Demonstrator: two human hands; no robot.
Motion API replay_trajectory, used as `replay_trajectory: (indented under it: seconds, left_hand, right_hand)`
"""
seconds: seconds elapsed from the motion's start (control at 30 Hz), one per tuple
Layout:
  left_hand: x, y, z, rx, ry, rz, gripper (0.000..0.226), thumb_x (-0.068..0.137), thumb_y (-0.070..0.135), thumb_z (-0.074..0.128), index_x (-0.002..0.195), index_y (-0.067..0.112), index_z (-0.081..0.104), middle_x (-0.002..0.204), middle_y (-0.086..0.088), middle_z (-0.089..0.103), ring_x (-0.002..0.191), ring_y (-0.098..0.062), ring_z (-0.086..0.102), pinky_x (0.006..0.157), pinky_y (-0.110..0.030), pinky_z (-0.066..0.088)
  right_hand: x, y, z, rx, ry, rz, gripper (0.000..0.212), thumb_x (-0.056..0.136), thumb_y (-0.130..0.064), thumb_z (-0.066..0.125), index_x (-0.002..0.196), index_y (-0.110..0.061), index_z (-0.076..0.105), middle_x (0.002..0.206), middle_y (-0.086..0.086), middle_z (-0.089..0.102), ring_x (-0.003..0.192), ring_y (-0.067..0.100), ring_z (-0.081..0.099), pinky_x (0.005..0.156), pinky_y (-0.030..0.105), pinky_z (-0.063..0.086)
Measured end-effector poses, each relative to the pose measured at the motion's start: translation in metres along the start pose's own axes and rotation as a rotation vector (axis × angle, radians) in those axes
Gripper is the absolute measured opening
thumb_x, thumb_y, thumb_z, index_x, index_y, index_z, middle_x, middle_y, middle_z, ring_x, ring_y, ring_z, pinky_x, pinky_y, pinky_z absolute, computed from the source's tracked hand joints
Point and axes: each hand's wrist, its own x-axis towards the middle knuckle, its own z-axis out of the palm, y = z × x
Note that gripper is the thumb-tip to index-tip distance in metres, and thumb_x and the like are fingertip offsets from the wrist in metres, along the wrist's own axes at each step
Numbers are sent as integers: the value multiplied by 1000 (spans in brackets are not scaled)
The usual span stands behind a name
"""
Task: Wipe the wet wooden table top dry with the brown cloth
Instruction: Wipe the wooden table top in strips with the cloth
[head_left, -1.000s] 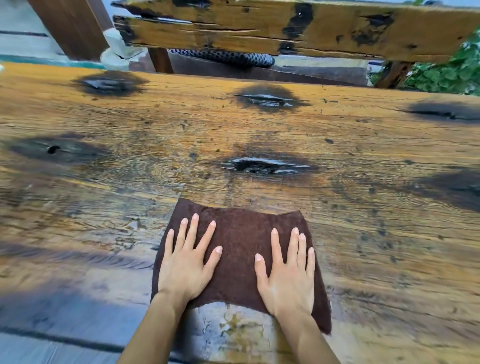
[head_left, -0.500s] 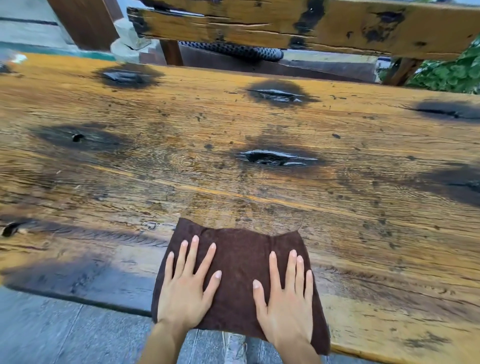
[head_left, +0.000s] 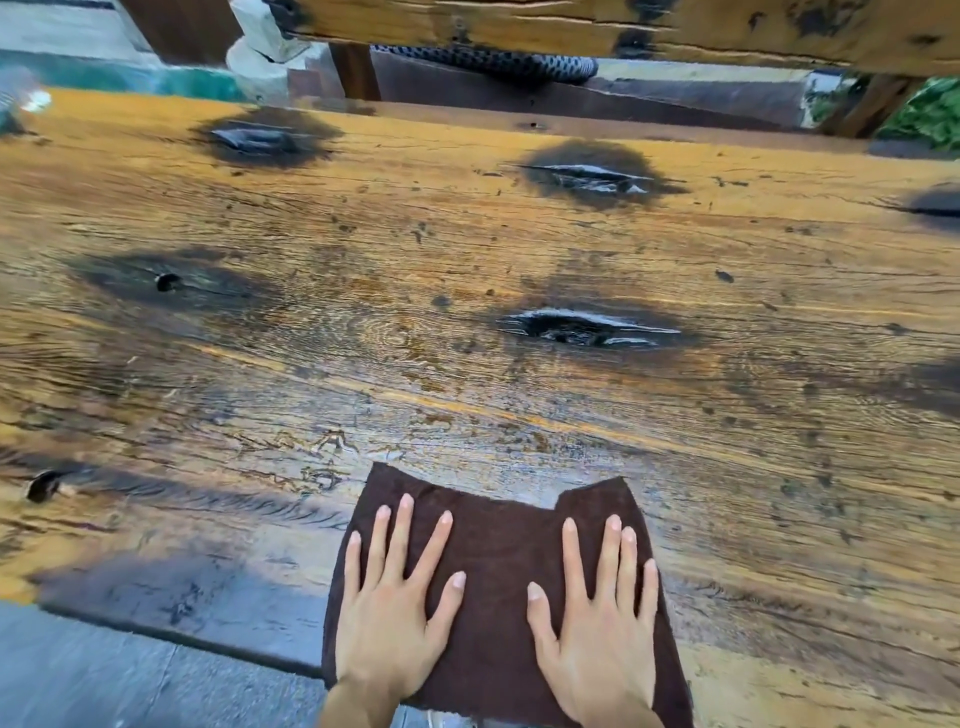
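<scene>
Pressing flat, the left hand (head_left: 389, 618) and right hand (head_left: 597, 629) rest side by side, fingers straight, on the brown cloth (head_left: 498, 587) at the table (head_left: 467, 260) near edge. Wood beyond the fingertips glistens, apparently wet; most wiping remains.

The desk (head_left: 467, 249) is rough, cracked wood with dark knots, and it looks glossy where it is wet. The cloth (head_left: 498, 571) is brown, matt and fuzzy.
</scene>
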Motion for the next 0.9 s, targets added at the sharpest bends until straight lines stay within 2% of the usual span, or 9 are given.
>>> replay_trajectory:
  seconds: [0.2, 0.37, 0.5, 0.77, 0.9]
  left_hand:
    - [48, -10, -7, 8, -7, -7, 68, 102, 67, 27, 164, 44, 14, 175, -2, 6, 161, -27, 6, 124, -56, 13]
    - [106, -20, -18, 12, -13, -22, 66, 102, 70, 18, 163, 48, 3, 175, 1, -6, 161, -25, -6, 127, -54, 4]
    - [147, -24, -24, 8, -7, -25, 67, 102, 70, 18, 163, 48, -1, 174, 0, -11, 160, -24, -12, 128, -56, 4]
    - [259, -30, -35, -24, 64, -31, 67, 101, 71, 15, 163, 48, 2, 174, -1, -7, 160, -24, -11, 128, -56, 2]
    - [309, -29, -43, -35, 99, -35, 68, 101, 70, 16, 163, 47, 1, 175, -1, -8, 160, -24, -12, 128, -56, 0]
  right_hand:
    - [43, -10, 6, 6, -10, 20, 81, 95, -64, 39, 163, -22, 31, 172, 23, 14, 159, 40, 18, 122, 66, 22]
    - [91, -23, 12, -21, -47, 34, 81, 98, -65, 35, 166, -22, 23, 172, 25, 11, 160, 40, 9, 125, 63, 13]
    - [130, -32, 14, -27, -80, 11, 81, 100, -66, 31, 167, -23, 16, 172, 24, 6, 161, 38, 2, 127, 61, 7]
    - [234, -56, 16, 4, -108, -21, 79, 102, -67, 21, 167, -27, 3, 173, 19, -6, 161, 33, -9, 128, 60, 2]
    - [281, -66, 16, -13, -115, -90, 79, 104, -67, 20, 167, -24, 1, 174, 18, -7, 161, 32, -11, 129, 59, -1]
